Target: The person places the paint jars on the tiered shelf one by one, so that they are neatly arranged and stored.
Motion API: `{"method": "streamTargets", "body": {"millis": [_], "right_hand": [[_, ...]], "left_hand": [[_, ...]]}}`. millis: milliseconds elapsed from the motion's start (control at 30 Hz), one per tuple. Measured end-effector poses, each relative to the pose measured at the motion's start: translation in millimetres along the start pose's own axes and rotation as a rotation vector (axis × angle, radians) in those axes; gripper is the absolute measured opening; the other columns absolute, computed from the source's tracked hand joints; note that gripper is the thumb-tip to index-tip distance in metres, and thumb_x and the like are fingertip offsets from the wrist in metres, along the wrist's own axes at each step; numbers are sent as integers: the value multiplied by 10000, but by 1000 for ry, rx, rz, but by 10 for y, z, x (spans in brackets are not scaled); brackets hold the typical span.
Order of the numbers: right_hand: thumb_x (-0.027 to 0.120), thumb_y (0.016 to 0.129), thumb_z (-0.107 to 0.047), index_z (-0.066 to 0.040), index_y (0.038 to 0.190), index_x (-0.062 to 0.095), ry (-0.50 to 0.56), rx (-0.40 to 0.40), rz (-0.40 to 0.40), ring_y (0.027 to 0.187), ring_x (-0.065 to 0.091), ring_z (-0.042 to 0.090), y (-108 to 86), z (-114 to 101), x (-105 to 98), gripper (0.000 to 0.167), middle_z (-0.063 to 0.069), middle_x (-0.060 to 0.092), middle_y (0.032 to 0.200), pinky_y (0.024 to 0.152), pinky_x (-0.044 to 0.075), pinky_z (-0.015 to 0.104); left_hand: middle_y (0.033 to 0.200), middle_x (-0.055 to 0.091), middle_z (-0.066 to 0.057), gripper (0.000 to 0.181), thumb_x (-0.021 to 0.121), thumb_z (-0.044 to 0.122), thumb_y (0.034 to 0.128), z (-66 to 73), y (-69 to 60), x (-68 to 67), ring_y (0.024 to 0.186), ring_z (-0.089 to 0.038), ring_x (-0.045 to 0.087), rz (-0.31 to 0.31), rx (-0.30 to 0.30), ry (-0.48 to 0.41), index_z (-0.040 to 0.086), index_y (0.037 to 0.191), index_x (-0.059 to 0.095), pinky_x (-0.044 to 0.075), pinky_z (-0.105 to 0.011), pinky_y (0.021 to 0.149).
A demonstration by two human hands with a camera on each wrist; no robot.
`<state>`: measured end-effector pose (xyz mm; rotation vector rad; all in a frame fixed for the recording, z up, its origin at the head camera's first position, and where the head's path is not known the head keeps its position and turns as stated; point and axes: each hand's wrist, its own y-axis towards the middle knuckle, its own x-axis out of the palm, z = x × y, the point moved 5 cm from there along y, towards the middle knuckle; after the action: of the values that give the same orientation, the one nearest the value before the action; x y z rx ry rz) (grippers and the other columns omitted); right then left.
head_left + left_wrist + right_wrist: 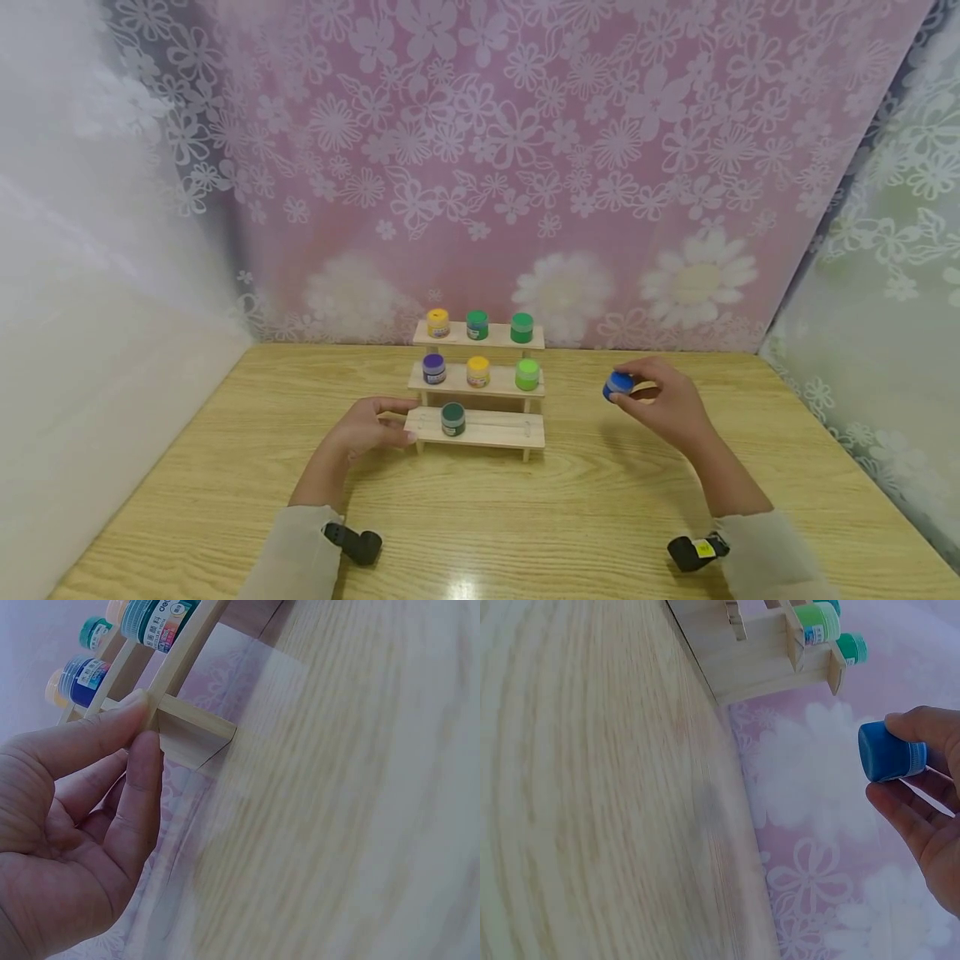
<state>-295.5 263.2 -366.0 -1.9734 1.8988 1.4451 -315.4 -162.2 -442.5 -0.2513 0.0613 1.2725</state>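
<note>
A small blue paint jar (618, 384) is pinched between the thumb and fingers of my right hand (670, 403), raised above the table to the right of a stepped wooden rack (495, 430). My left hand (370, 431) pinches the left end of the rack's lowest shelf, as the left wrist view also shows. On that shelf stands a dark green jar (453, 419). The middle shelf bears a purple jar (433, 368), a yellow jar (477, 372) and a light green jar (527, 374). Up top are another yellow jar (438, 322) and two green jars (522, 327).
The rack stands on a wood-grain table (600, 517), whose back edge meets a pink flowered curtain (487, 167). A pale sheet (112, 292) hangs at the left, and a flowered one (900, 333) at the right. Each sleeve carries a black wrist camera (358, 544).
</note>
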Motion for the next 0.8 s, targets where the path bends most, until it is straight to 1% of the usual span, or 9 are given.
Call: {"method": "streamTargets", "body": {"millis": [133, 267, 400, 633, 800], "right_hand": [[782, 811, -8, 15, 1193, 654, 27, -30, -10, 937, 616, 264, -6, -79, 51, 404, 154, 613, 1126, 704, 549, 220], [778, 821, -28, 3, 1182, 659, 31, -40, -28, 922, 619, 240, 2, -137, 107, 381, 115, 622, 1107, 711, 555, 241], [784, 823, -53, -4, 1155, 672, 23, -49, -45, 886, 624, 219, 11, -193, 166, 355, 86, 625, 1079, 706, 557, 246], [808, 788, -30, -2, 1124, 684, 63, -117, -78, 866, 636, 230, 39, -362, 285, 359, 73, 635, 1049, 683, 574, 311], [815, 786, -49, -26, 1125, 688, 87, -121, -94, 866, 642, 217, 65, -467, 360, 362, 62, 638, 1062, 688, 572, 300]], "left_hand": [[1220, 623, -174, 570, 779, 1, 798, 20, -17, 13, 971, -233, 655, -16, 15, 0, -11, 1332, 581, 551, -349, 775], [1234, 612, -180, 579, 771, -1, 805, 39, -33, 18, 971, -231, 652, -23, 22, -2, -18, 1346, 565, 551, -350, 772], [1209, 628, -178, 581, 769, -6, 806, 39, -32, 18, 964, -232, 658, -25, 19, -5, -19, 1348, 562, 552, -351, 771], [1168, 641, -169, 580, 762, -17, 806, 32, -27, 13, 927, -221, 659, -23, 18, -3, -23, 1349, 559, 553, -345, 764], [1139, 656, -166, 582, 760, -23, 804, 41, -32, 18, 908, -214, 663, -24, 17, -6, -29, 1349, 556, 554, -341, 753]]}}
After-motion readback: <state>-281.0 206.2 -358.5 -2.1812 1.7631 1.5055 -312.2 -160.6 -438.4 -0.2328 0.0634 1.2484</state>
